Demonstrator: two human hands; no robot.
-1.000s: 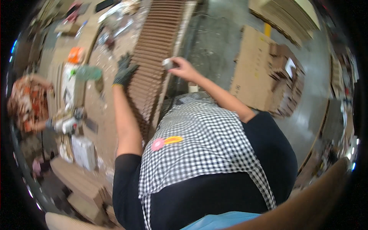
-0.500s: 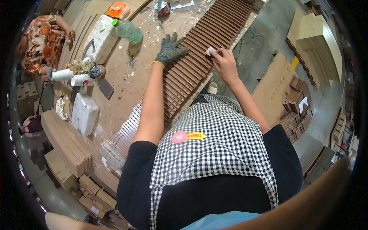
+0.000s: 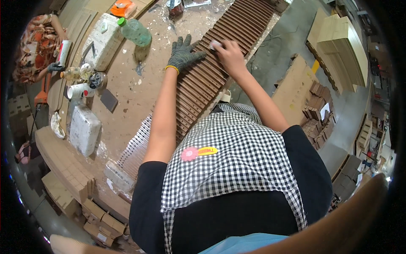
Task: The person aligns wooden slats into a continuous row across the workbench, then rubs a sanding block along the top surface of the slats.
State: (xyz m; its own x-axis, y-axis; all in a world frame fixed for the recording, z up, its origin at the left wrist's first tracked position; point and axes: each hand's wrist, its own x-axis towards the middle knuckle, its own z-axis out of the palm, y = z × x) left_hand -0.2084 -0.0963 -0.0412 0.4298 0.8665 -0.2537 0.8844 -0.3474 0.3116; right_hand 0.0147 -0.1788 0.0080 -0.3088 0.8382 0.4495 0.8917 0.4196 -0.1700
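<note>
A long row of narrow brown wooden strips (image 3: 198, 86), laid side by side, runs diagonally along the table's right edge. My left hand (image 3: 184, 54), in a dark grey knit glove with a yellow cuff, lies with fingers spread; its thumb side rests on the strips' left ends. Bare, my right hand (image 3: 230, 57) pinches a small whitish pad (image 3: 215, 45) against the strips, just right of the glove. The pad's exact kind is unclear. Toward my body, the near end of the row has silvery-white strips (image 3: 134, 142).
The stained table (image 3: 139, 91) holds a green-capped bottle (image 3: 136, 33), white blocks (image 3: 85, 129), a dark square piece (image 3: 109, 101) and a tin (image 3: 174, 7). At the left a co-worker (image 3: 40, 48) holds a white tube (image 3: 63, 53). Stacked boards (image 3: 342, 46) stand on the right.
My right hand has slid the pad leftward across the strips, closer to my gloved left hand, which stays spread. The co-worker has lifted the white tube off the table.
</note>
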